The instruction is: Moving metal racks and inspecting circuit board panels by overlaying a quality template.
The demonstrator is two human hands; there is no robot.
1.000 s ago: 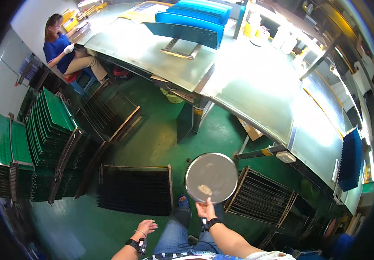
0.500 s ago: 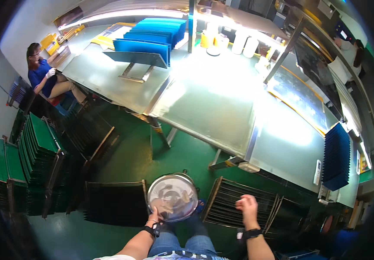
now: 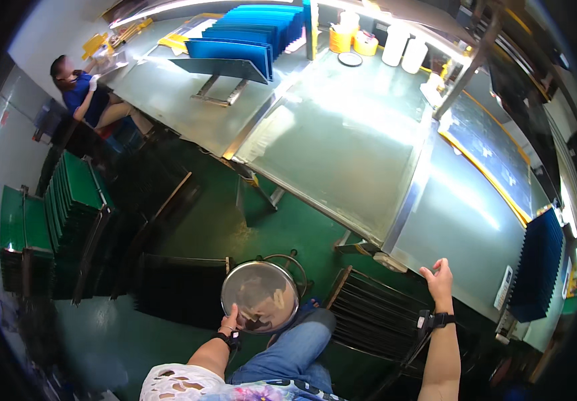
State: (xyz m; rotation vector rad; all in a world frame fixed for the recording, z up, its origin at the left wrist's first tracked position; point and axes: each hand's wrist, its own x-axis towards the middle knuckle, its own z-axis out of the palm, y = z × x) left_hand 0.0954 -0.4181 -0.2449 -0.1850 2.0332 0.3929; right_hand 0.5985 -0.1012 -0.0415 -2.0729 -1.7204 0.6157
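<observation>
Green panels [image 3: 78, 187], left side: upright in close rows, racked

Seated co-worker [image 3: 88, 100], far left: blue top, pale trousers, white glove, at the far end of the worktable

Left dark rack [image 3: 181, 284], near left: low on the green floor, closely ribbed, dim in shadow

Left hand [image 3: 229, 321], near, left of middle: closed about the near left rim of the stool, one digit lying up over the seat's edge, the other fingers mostly hidden; forearm rising from the lower edge and leaning right; black wristband [image 3: 234, 341]; white openwork sleeve

Blue panels [image 3: 242, 47], far, left of middle: a row standing on the worktable

Round stool [image 3: 260, 296], near middle: grey disc seat in a bright metal rim, pale patch on top, curved bar beyond the far right edge; between the two dark racks, just beyond the person's knees

Worktable [image 3: 342, 147], middle to right: long, glossy, pale grey-green

Right dark rack [image 3: 382, 314], near, right of middle: long parallel slats

Right hand [image 3: 439, 277], near right: raised, thumb apart and pointing left, fingers loosely bent, palm with nothing visible in it; seen against the worktable's near edge, contact cannot be told; forearm nearly upright, black wristband [image 3: 443, 319]

Yellow-edged frame [image 3: 492, 150], far right: flat on the worktable

Dark blue ribbed stack [image 3: 536, 267], right: at the worktable's right end
</observation>
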